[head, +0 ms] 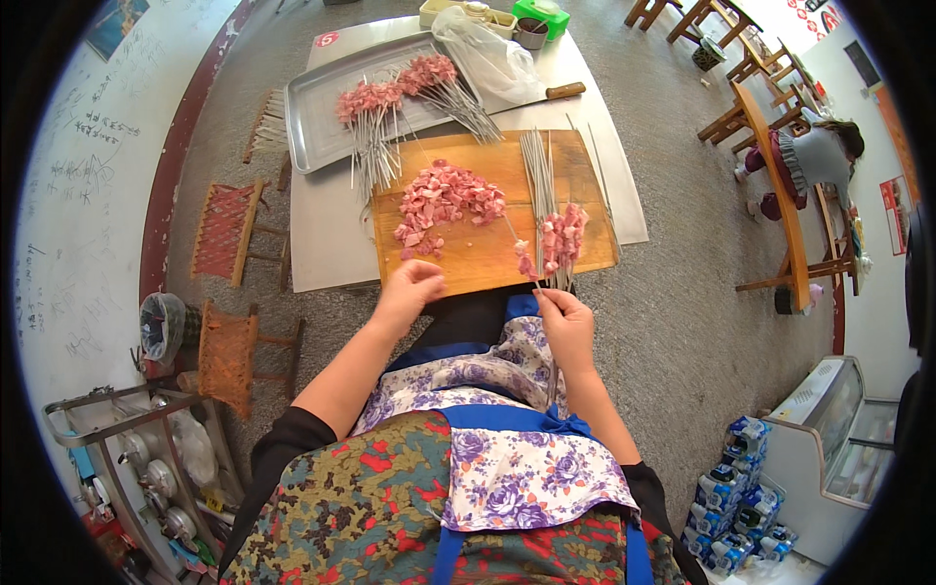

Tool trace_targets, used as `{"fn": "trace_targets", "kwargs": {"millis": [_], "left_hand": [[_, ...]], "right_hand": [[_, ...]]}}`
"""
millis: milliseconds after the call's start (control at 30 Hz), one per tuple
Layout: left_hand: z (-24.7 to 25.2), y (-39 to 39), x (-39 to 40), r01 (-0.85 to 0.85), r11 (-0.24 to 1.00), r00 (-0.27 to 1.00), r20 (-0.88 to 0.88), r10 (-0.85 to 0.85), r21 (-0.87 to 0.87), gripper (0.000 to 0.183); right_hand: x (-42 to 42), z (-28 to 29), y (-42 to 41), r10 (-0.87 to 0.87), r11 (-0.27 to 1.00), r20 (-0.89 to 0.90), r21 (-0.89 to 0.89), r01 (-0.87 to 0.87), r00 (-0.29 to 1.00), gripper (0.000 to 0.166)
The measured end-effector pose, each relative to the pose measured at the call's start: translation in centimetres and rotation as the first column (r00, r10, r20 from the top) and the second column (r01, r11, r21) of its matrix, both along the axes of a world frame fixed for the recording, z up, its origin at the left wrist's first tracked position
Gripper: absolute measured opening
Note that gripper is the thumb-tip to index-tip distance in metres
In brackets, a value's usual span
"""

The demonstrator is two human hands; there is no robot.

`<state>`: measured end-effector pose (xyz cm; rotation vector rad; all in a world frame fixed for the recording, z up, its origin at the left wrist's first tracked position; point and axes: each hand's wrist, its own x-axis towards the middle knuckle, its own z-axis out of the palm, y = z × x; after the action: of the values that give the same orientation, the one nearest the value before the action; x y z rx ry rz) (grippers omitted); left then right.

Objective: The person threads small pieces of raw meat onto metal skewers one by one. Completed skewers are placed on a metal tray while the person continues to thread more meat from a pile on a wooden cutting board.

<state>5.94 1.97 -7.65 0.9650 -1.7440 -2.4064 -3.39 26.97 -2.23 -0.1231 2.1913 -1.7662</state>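
Observation:
My right hand (569, 327) grips a thin metal skewer by its lower part, at the front edge of a wooden cutting board (482, 267). A few pink raw meat pieces (524, 260) are threaded on that skewer. Just beside it lies a bunch of loaded meat skewers (564, 235) on the board's right side. Bare metal skewers (540, 172) lie behind that bunch. My left hand (408, 294) hovers by the front edge, thumb and fingers slightly apart, with nothing visible in it. Beyond it sits a heap of cut raw meat (446, 201).
A metal tray (311, 135) behind the board carries finished meat skewers (373, 102). A wooden-handled knife (564, 91) lies near a clear plastic bag (486, 58). Containers, including a green box (542, 18), stand at the table's far edge. Woven stools (225, 232) are on the left; another person (819, 157) is at the right.

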Motion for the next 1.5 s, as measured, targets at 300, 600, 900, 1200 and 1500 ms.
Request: {"fn": "trace_targets", "kwargs": {"millis": [300,600,900,1200,1500], "left_hand": [[-2.4,-5.4,-3.6,0.07,0.319,0.998,0.065,-0.028,-0.945,0.018],[-1.3,-4.8,-3.9,0.026,0.59,0.999,0.045,0.016,-0.807,0.013],[3.7,-3.2,-4.1,-0.002,0.87,0.918,-0.343,0.196,0.492,0.003],[4.3,-0.3,-5.2,0.021,0.897,0.933,-0.332,0.142,0.442,0.008],[8.0,0.0,-4.8,-0.027,0.919,0.954,-0.265,0.142,0.393,0.013]], "right_hand": [[0.2,-0.1,-0.4,0.025,0.999,0.083,-0.028,-0.023,0.996,0.014],[1.1,-0.2,-0.1,0.088,0.996,0.037,0.013,-0.088,0.995,0.015],[2.0,2.0,-1.6,0.225,0.972,-0.014,0.068,-0.223,0.974,0.014],[2.1,2.1,-1.4,0.232,0.968,-0.124,0.127,-0.217,0.965,0.014],[2.4,3.7,-1.7,0.234,0.964,-0.186,0.175,-0.203,0.954,0.015]]}}
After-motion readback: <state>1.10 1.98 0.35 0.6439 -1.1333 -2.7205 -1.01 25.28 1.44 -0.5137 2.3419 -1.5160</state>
